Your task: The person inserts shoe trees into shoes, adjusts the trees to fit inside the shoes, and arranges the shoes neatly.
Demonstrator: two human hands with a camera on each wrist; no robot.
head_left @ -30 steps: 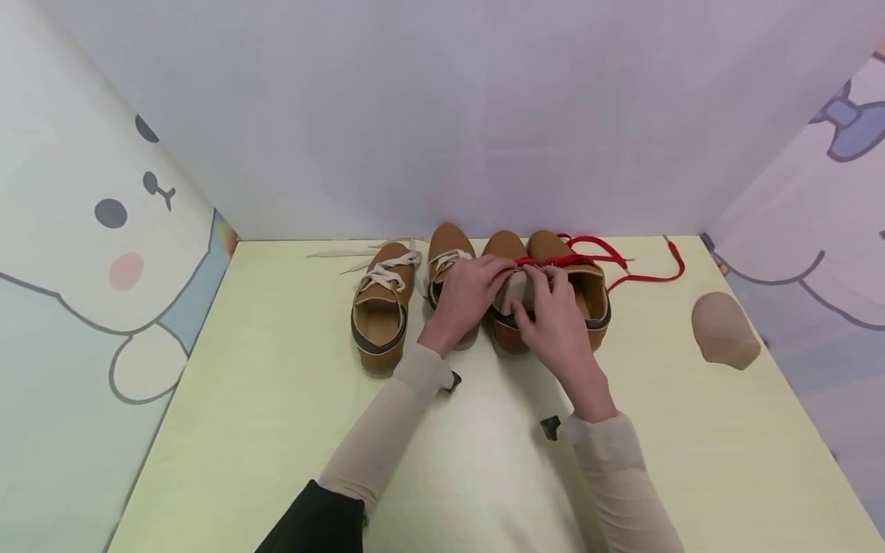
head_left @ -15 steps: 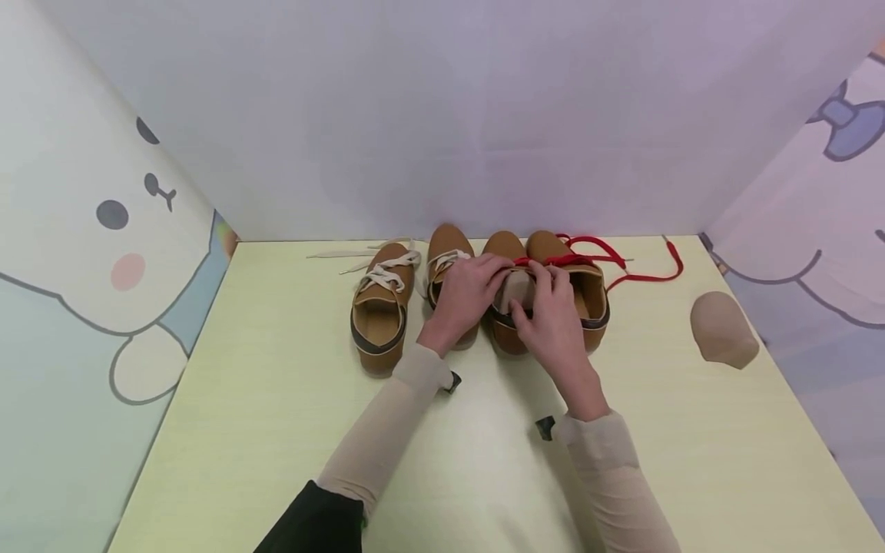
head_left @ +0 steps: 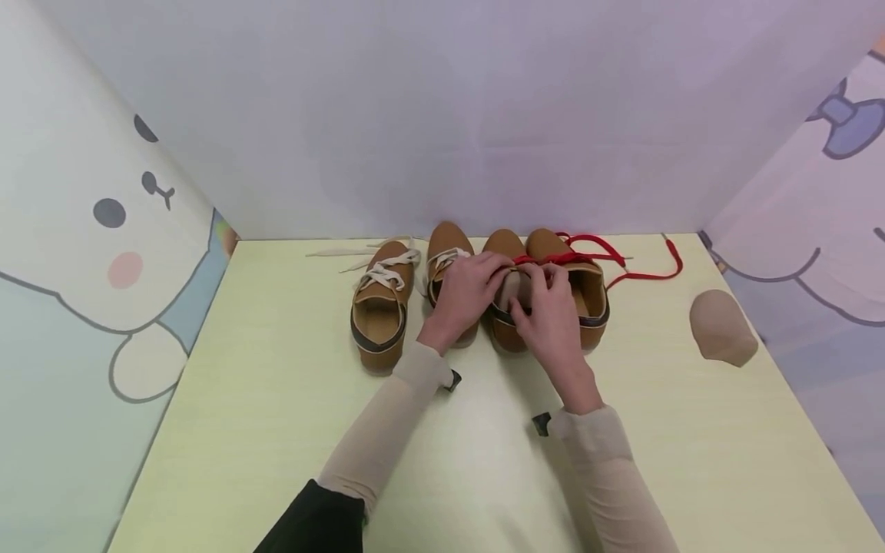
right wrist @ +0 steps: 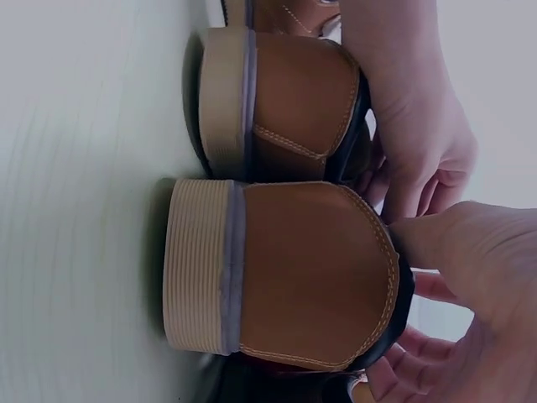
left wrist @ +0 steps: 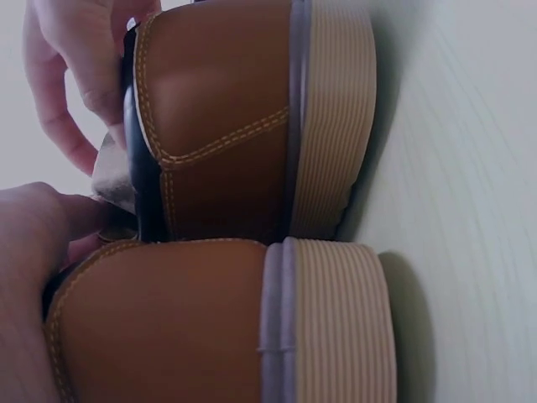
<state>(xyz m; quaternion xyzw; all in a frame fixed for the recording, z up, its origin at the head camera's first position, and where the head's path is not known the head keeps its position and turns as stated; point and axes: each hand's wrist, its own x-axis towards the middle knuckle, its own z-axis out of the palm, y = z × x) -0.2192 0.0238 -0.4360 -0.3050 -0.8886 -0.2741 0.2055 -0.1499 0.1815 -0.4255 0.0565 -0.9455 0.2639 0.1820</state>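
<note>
Two pairs of brown shoes stand in a row near the back wall. Both hands meet at the opening of the third shoe from the left (head_left: 508, 334), which has a red lace. A beige, stiff-looking shoe insert (head_left: 513, 288) sits partly inside it. With curled fingers, the left hand (head_left: 466, 296) grips the shoe's tongue edge; its fingertips are partly hidden. The right hand (head_left: 553, 322) holds the insert between thumb and fingers, also visible in the left wrist view as a pale piece (left wrist: 113, 176). The shoe's heel (right wrist: 310, 269) faces the right wrist camera.
A second beige insert (head_left: 722, 328) lies flat on the table at the right. The red-laced neighbour shoe (head_left: 591, 299) touches the worked shoe's right side. Leftward stand two white-laced shoes, one at the far left (head_left: 379, 322). Loose red lace (head_left: 650, 277) trails right.
The right hand has shifted slightly left, and the insert appears a little deeper in the shoe. The left hand and the other shoes stay nearly where they were.
</note>
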